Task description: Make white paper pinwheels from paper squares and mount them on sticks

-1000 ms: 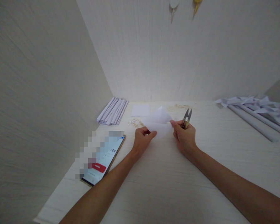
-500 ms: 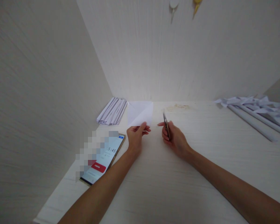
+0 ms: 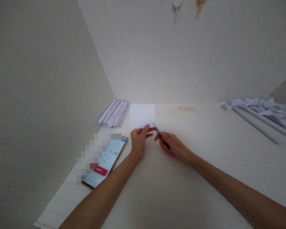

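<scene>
On the white tabletop (image 3: 171, 197), toward its back left corner, the left hand's grip (image 3: 138, 141) pinches paper (image 3: 142, 114), and the right hand's grip (image 3: 170, 143), holding scissors (image 3: 160, 134), has just neared the paper's right side, bringing the blades within cutting reach.

The left hand (image 3: 138, 141) pinches 1 white sheet (image 3: 142, 115) at its near edge. The right hand (image 3: 173, 143) holds snips (image 3: 158, 132), tips beside the sheet's near right corner.
</scene>
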`<state>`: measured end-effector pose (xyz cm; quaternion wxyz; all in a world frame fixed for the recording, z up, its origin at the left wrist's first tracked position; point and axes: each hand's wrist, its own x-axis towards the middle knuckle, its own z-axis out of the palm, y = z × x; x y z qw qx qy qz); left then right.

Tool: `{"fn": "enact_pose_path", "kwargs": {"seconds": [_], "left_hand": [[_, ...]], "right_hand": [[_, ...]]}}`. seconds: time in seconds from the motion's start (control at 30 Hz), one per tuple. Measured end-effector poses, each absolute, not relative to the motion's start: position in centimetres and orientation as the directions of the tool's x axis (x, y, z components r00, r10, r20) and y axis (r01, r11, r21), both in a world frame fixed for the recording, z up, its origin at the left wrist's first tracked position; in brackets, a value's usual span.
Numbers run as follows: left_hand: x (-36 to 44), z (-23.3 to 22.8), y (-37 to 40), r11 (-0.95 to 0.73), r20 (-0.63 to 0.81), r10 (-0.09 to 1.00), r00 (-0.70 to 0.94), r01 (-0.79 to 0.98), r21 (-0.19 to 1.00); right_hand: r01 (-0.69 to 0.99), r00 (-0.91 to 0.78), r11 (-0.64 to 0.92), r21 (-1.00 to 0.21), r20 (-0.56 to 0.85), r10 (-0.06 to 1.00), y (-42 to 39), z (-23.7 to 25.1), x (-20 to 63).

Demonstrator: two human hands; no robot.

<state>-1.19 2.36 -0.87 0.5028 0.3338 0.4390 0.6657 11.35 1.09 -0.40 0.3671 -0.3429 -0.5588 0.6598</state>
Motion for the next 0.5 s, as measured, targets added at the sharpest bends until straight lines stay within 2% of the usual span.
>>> {"fn": "enact_pose_path", "kwargs": {"seconds": [0.5], "left_hand": [[-1.14,-0.95,2.36,-0.107,0.015,0.969,-0.246,-0.365,0.925]], "right_hand": [[-0.102,-0.489,-0.105,-0.989,-0.042,0.871,1.15,-0.26,11.35]]}}
